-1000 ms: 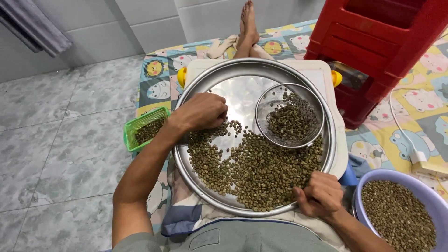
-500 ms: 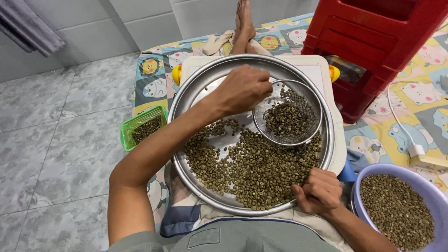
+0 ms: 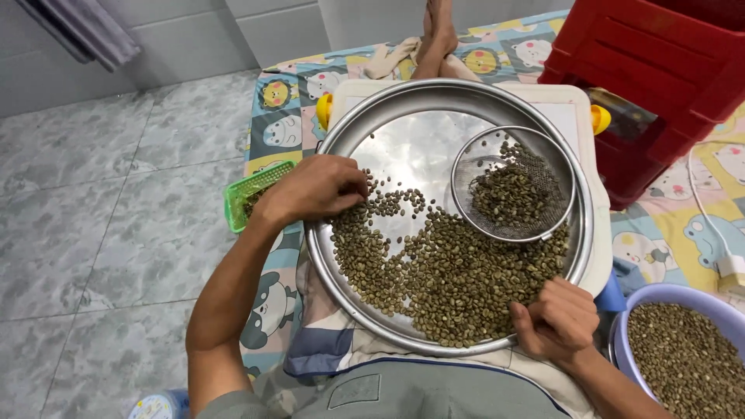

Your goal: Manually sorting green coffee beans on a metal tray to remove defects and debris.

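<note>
beans (image 3: 458,279) on tray (image 3: 419,143), more in sieve (image 3: 514,185)

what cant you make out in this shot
Head view:
- Left hand: fingertips curl under; any bean held is hidden.
- Right hand: closed fist hides its contents.
- Green basket: partly behind the left wrist.
- Purple bowl: cut off by the frame edge.

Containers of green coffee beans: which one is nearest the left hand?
The small green basket, just beyond the left hand off the tray's rim. The mesh sieve sits across the steel tray; the purple bowl is by the right hand.
</note>
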